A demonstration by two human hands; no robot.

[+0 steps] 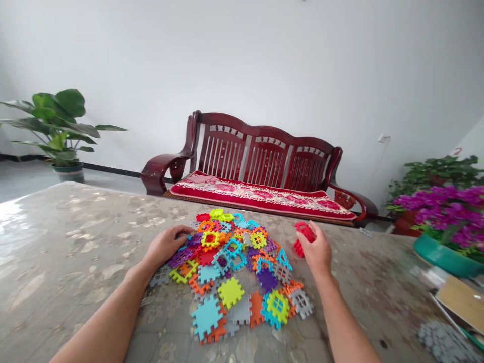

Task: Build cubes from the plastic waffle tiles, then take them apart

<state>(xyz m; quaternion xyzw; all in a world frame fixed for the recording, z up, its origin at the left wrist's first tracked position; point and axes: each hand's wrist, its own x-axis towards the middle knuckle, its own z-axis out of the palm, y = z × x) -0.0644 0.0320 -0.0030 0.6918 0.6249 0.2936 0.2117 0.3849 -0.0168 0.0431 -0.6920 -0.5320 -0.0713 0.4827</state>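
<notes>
A heap of plastic interlocking tiles in several colours is spread over the table; some are solid squares, others have window or ring cutouts. My left hand rests at the heap's left edge, fingers loosely bent and apart, touching the purple and blue tiles there. To the right of the heap, my right hand pinches a red tile between thumb and fingers. Another red piece shows just below it, partly behind the thumb. Nearer me lie a light blue tile and a lime green tile.
The patterned table extends to both sides. At the right stand a teal flowerpot with purple flowers, a tan box and a grey bumpy item. Behind are a wooden bench and a potted plant.
</notes>
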